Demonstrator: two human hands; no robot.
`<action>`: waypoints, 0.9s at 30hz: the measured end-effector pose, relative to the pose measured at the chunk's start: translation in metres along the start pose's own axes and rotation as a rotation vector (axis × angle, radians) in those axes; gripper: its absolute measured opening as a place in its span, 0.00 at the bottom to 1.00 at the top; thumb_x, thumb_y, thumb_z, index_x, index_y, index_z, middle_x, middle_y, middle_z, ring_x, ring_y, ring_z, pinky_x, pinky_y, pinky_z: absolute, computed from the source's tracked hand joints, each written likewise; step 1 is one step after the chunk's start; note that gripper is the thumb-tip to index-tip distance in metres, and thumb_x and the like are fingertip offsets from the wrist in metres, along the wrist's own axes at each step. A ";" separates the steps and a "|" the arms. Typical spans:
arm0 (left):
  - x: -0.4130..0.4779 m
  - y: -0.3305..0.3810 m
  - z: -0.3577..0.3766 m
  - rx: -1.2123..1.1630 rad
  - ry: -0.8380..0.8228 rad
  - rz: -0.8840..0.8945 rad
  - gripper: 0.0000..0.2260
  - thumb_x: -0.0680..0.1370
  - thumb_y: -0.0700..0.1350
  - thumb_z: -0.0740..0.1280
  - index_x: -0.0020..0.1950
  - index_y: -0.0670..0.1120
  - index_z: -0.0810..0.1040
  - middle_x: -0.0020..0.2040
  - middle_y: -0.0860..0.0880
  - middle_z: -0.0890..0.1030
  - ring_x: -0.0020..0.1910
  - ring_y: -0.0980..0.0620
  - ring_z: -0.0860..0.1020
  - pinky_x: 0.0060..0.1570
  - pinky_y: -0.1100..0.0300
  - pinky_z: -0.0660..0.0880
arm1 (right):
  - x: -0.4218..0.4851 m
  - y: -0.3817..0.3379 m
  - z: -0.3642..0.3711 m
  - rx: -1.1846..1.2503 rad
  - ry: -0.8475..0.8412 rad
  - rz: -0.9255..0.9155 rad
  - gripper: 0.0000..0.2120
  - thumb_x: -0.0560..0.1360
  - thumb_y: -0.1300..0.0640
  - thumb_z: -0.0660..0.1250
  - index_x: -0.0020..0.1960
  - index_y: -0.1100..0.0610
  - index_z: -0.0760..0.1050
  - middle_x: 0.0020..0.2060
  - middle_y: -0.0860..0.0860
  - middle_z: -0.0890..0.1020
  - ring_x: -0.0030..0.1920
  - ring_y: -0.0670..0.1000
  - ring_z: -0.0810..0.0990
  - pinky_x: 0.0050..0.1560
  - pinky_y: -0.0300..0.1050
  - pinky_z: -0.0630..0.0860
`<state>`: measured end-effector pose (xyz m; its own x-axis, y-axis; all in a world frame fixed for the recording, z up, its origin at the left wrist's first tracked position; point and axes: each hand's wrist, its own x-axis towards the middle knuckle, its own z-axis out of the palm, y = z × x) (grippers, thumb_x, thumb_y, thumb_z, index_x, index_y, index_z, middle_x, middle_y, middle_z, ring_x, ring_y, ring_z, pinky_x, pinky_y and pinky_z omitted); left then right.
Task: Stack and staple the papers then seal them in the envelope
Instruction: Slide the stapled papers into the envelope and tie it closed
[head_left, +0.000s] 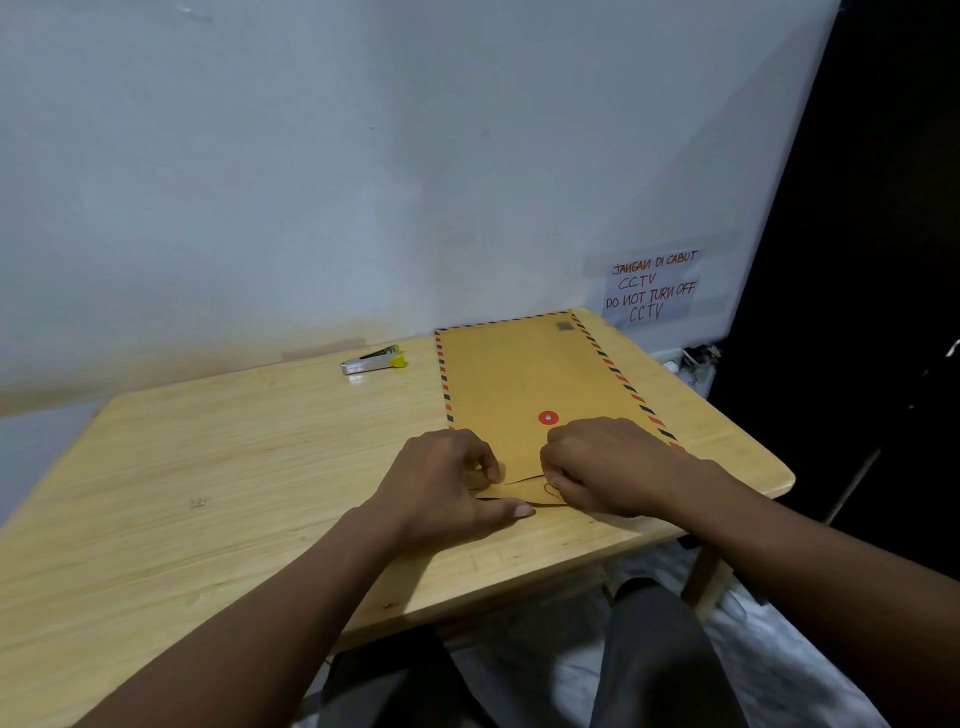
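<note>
Near end of the envelope (524, 384) is mostly covered by both hands, so only a strip of the flap (519, 491) shows btwn them. What's inside the envelope can't be seen. The string (550, 488) is very thin & dark: only a short loop shows by the R knuckles, and where it's fixed can't be made out. R fingertips are tucked under the hand, hidden. Small grey mark at the envelope's far corner is too blurred to read. Both forearms are cut off by the bottom edge of the view.

L hand (441, 483): palm down at the flap's L side, fingers curled onto the flap, thumb straight along its near edge, so it holds the flap pinched. R hand (608, 462): palm down, knuckles up, fingers curled tight, pinching the string just above the flap, just near of the red disc (548, 417).

Envelope lies flat on the wooden table (208, 467), R half, long side running away from the person, striped border showing. Stapler (373, 359) sits at the table's far edge, well apart from the hands, L of the envelope. Handwritten note (652, 286) is taped to the wall behind
</note>
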<state>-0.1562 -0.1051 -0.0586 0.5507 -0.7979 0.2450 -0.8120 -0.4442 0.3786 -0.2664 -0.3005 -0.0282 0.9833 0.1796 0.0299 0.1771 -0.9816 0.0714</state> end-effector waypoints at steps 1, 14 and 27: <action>0.000 0.000 0.000 0.003 0.006 0.002 0.25 0.66 0.74 0.70 0.46 0.54 0.82 0.48 0.58 0.82 0.47 0.58 0.77 0.45 0.58 0.79 | 0.000 0.001 0.001 0.071 -0.012 0.034 0.07 0.80 0.51 0.59 0.48 0.50 0.75 0.44 0.47 0.78 0.44 0.50 0.76 0.41 0.46 0.74; 0.004 -0.003 -0.002 -0.016 0.039 0.013 0.23 0.68 0.71 0.70 0.45 0.52 0.83 0.45 0.57 0.83 0.44 0.57 0.77 0.43 0.57 0.79 | 0.004 0.022 -0.024 0.902 0.035 0.273 0.05 0.82 0.60 0.59 0.48 0.55 0.73 0.40 0.52 0.86 0.43 0.47 0.85 0.46 0.44 0.77; 0.006 -0.008 0.006 -0.078 0.081 -0.033 0.15 0.76 0.60 0.64 0.45 0.52 0.85 0.39 0.55 0.82 0.39 0.56 0.77 0.39 0.51 0.76 | 0.012 0.032 -0.025 0.893 0.249 0.409 0.03 0.82 0.58 0.62 0.51 0.54 0.75 0.32 0.49 0.77 0.34 0.49 0.76 0.37 0.51 0.77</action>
<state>-0.1476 -0.1087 -0.0655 0.5931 -0.7466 0.3015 -0.7776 -0.4339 0.4551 -0.2495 -0.3284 -0.0008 0.9569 -0.2729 0.0994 -0.1042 -0.6418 -0.7597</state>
